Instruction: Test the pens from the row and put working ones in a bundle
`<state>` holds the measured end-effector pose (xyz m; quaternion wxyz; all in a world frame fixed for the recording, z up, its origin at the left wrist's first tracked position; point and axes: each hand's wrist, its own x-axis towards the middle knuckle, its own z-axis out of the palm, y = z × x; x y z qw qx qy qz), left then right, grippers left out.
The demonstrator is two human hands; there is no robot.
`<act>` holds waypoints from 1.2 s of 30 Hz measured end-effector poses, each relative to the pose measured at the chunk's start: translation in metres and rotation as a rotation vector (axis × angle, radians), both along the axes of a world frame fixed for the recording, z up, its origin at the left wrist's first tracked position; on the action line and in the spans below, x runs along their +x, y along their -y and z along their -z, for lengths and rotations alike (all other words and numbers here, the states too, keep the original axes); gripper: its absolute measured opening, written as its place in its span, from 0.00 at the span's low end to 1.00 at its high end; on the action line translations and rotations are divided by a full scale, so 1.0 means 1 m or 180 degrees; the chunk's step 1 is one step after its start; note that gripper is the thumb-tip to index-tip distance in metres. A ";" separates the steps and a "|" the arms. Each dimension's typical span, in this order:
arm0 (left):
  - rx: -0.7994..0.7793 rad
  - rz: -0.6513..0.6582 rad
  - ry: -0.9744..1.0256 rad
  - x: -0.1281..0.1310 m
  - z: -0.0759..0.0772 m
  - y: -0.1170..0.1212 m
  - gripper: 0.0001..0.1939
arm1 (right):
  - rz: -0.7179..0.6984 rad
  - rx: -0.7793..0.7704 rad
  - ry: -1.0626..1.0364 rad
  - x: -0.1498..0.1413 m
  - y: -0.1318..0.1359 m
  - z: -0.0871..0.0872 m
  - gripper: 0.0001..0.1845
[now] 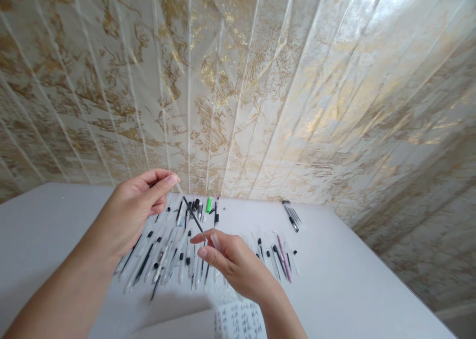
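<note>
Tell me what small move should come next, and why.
Perhaps the right hand should bring its thumb up to steady the thin dark refill: the left hand pinches the pale upper end, while the lower end appears to reach the right forefinger, thumb apart below.

Soft, bright light washes my flat white table (pixel 334 279), and the shiny cream-and-gold pleated sheeting (pixel 223 105) flares white at upper right, dimming toward lower right. Pale grey shadow lies between my bare forearms (pixel 74 279). Wide-angle stretch tilts the edges; a white, dark-inked handwritten sheet (pixel 240 319) blurs past reading.
</note>
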<state>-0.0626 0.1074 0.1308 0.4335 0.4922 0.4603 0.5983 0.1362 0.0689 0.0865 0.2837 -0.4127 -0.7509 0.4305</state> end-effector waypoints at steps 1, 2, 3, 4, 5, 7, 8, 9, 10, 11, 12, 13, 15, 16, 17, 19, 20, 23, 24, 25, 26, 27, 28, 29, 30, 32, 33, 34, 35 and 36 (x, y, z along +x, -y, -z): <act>-0.0012 0.0059 -0.0023 0.002 0.000 0.001 0.11 | -0.0009 -0.0024 0.0015 0.001 0.001 -0.001 0.20; -0.0012 0.0082 -0.0026 0.002 -0.001 0.001 0.10 | -0.0002 -0.0042 0.0029 0.001 0.001 -0.001 0.20; -0.0004 0.0065 -0.0021 0.003 -0.001 0.001 0.10 | 0.0023 -0.0045 0.0038 0.002 0.000 -0.001 0.19; -0.0002 0.0017 -0.0042 0.002 0.000 0.001 0.10 | 0.0071 -0.0031 0.0022 0.004 -0.001 -0.001 0.19; 0.0002 -0.0047 -0.0112 0.000 0.000 0.001 0.10 | 0.0134 -0.0015 -0.0029 0.005 -0.002 0.000 0.18; -0.0062 -0.0042 -0.0460 -0.001 0.002 0.001 0.10 | 0.0282 -0.0046 -0.0270 0.007 -0.004 0.001 0.18; -0.0126 0.0090 -0.0704 0.000 0.003 0.002 0.11 | 0.0341 -0.0120 -0.0464 0.006 -0.005 0.002 0.18; -0.0183 0.0327 -0.0933 0.003 0.006 0.002 0.12 | 0.0365 -0.0225 -0.0684 0.004 -0.006 0.003 0.18; -0.0219 0.0624 -0.1105 0.008 0.008 0.003 0.12 | 0.0359 -0.0334 -0.0909 0.002 -0.006 0.004 0.19; -0.0238 0.0934 -0.1200 0.014 0.012 0.004 0.13 | 0.0331 -0.0427 -0.1119 -0.002 -0.006 0.004 0.19; -0.0214 0.1188 -0.1212 0.022 0.015 0.005 0.13 | 0.0304 -0.0487 -0.1305 -0.004 -0.007 0.005 0.20; -0.0157 0.1328 -0.1171 0.029 0.018 0.006 0.12 | 0.0315 -0.0519 -0.1463 -0.007 -0.007 0.005 0.20; -0.0018 0.1381 -0.1116 0.039 0.021 0.008 0.12 | 0.0555 -0.0519 -0.1788 -0.007 -0.008 0.004 0.21; 0.0014 0.1354 -0.1190 0.041 0.021 0.010 0.12 | 0.0780 -0.0498 -0.1987 -0.005 -0.009 0.002 0.21; 0.0021 0.1344 -0.1331 0.042 0.020 0.011 0.13 | 0.1022 -0.0471 -0.2196 -0.002 -0.010 0.000 0.20; -0.0044 0.1392 -0.1703 0.038 0.016 0.014 0.16 | 0.1416 -0.0400 -0.2571 0.007 -0.012 -0.005 0.19; -0.0094 0.1417 -0.1859 0.036 0.014 0.016 0.16 | 0.1526 -0.0370 -0.2706 0.011 -0.012 -0.008 0.19; -0.0149 0.1295 -0.2161 0.033 0.010 0.020 0.14 | 0.1612 -0.0355 -0.2909 0.019 -0.013 -0.013 0.20; -0.0156 0.1216 -0.2256 0.033 0.010 0.021 0.13 | 0.1614 -0.0354 -0.2947 0.020 -0.013 -0.013 0.20; -0.0157 0.1143 -0.2335 0.034 0.009 0.022 0.12 | 0.1617 -0.0350 -0.2972 0.020 -0.012 -0.014 0.20; -0.0151 0.1080 -0.2385 0.036 0.009 0.023 0.13 | 0.1627 -0.0343 -0.2997 0.019 -0.011 -0.014 0.20; -0.0150 0.1052 -0.2402 0.037 0.008 0.024 0.14 | 0.1649 -0.0329 -0.3024 0.018 -0.011 -0.013 0.20; -0.0156 0.1055 -0.2388 0.038 0.008 0.025 0.14 | 0.1682 -0.0311 -0.3053 0.017 -0.010 -0.013 0.20; -0.0172 0.1075 -0.2356 0.040 0.007 0.027 0.14 | 0.1725 -0.0299 -0.3080 0.015 -0.010 -0.013 0.21; -0.0190 0.1113 -0.2317 0.041 0.006 0.028 0.14 | 0.1757 -0.0301 -0.3099 0.014 -0.010 -0.012 0.21; -0.0214 0.1214 -0.2277 0.042 0.005 0.029 0.14 | 0.1805 -0.0331 -0.3117 0.013 -0.011 -0.012 0.21; -0.0237 0.1257 -0.2284 0.041 0.005 0.029 0.14 | 0.1844 -0.0340 -0.3136 0.015 -0.012 -0.012 0.21; -0.0263 0.1297 -0.2288 0.038 0.005 0.027 0.15 | 0.1905 -0.0333 -0.3180 0.018 -0.013 -0.013 0.21; -0.0269 0.1338 -0.2262 0.033 0.005 0.024 0.15 | 0.1995 -0.0298 -0.3245 0.022 -0.014 -0.013 0.21; -0.0259 0.1326 -0.2188 0.024 0.004 0.021 0.15 | 0.2099 -0.0244 -0.3321 0.028 -0.015 -0.014 0.21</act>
